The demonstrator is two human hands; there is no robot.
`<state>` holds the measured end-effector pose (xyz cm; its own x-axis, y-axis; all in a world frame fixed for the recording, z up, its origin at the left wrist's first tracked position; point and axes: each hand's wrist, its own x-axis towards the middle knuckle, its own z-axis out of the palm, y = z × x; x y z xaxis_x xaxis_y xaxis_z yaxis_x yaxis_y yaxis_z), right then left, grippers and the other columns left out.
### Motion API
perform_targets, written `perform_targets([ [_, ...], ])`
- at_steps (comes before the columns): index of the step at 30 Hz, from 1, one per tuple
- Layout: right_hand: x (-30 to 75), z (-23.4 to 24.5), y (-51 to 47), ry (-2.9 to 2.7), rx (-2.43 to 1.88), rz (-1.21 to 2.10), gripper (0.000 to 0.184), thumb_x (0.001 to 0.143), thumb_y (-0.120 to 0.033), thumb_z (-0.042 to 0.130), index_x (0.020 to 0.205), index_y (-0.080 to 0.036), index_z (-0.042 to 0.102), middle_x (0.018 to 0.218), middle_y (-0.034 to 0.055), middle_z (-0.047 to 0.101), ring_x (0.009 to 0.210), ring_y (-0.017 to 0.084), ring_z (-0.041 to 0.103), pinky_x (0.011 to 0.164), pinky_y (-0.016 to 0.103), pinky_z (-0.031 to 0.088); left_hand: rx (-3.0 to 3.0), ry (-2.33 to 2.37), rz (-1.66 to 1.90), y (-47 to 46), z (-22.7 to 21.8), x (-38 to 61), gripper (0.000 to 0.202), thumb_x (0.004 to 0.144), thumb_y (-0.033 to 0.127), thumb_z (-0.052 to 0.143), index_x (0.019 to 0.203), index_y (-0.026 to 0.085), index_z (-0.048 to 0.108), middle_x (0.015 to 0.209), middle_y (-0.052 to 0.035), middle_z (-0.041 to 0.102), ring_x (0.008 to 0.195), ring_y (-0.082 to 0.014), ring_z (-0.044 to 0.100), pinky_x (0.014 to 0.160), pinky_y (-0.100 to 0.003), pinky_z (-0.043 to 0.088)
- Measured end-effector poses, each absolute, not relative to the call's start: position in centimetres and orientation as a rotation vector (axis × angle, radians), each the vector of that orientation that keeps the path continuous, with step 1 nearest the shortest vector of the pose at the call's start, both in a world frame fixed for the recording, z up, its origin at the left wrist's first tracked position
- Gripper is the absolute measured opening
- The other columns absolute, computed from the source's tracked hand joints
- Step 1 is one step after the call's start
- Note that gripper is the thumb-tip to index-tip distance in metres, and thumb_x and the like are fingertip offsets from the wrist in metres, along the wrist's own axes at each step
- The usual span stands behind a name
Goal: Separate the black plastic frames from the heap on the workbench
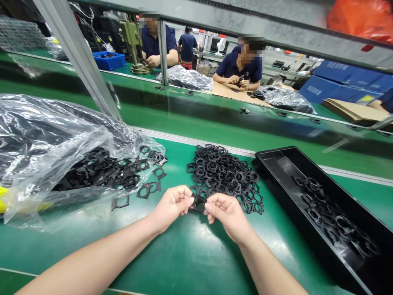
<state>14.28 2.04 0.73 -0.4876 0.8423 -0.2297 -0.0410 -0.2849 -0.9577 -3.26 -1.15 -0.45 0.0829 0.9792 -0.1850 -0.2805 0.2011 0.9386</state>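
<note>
My left hand (172, 205) and my right hand (225, 211) meet over the green table (184, 254), both pinched on one small black plastic ring part (199, 203) held between their fingertips. Just beyond them lies a heap of the same black ring parts (224, 174). To the left, a clear plastic bag (46, 155) spills more black parts (104, 172) onto the table. A black tray (276, 164) at the right holds several parts (331, 213).
A slanted metal post (80, 57) rises at the back left. Across a green conveyor (199, 119), two people in dark blue shirts handle parts by bags. A blue bin (109, 60) and blue cartons (337, 78) stand behind.
</note>
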Motion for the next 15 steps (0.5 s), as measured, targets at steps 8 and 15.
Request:
perform_targets([
  [8, 13.7, 0.0, 1.6, -1.44, -1.139, 1.628, 0.031, 0.069, -0.043, 0.071, 0.068, -0.013, 0.063, 0.052, -0.0018, 0.058, 0.049, 0.008, 0.053, 0.051, 0.021, 0.047, 1.189, 1.271, 1.083, -1.1, -0.4, -2.5, 0.023, 0.074, 0.038, 0.062, 0.069, 0.015, 0.057, 0.053, 0.0034, 0.05, 0.05, -0.0103, 0.047, 0.05, -0.021, 0.04],
  [15, 12.5, -0.4, 0.9, -1.125, -1.116, 1.887, 0.055, 0.041, -0.06, 0.077, 0.064, -0.012, 0.06, 0.049, -0.0034, 0.057, 0.042, 0.007, 0.053, 0.048, 0.021, 0.046, 1.23, 1.449, 0.977, -1.9, -4.8, -4.8, 0.038, 0.064, 0.056, 0.066, 0.078, 0.021, 0.065, 0.054, -0.0001, 0.062, 0.05, -0.0168, 0.056, 0.048, -0.023, 0.047],
])
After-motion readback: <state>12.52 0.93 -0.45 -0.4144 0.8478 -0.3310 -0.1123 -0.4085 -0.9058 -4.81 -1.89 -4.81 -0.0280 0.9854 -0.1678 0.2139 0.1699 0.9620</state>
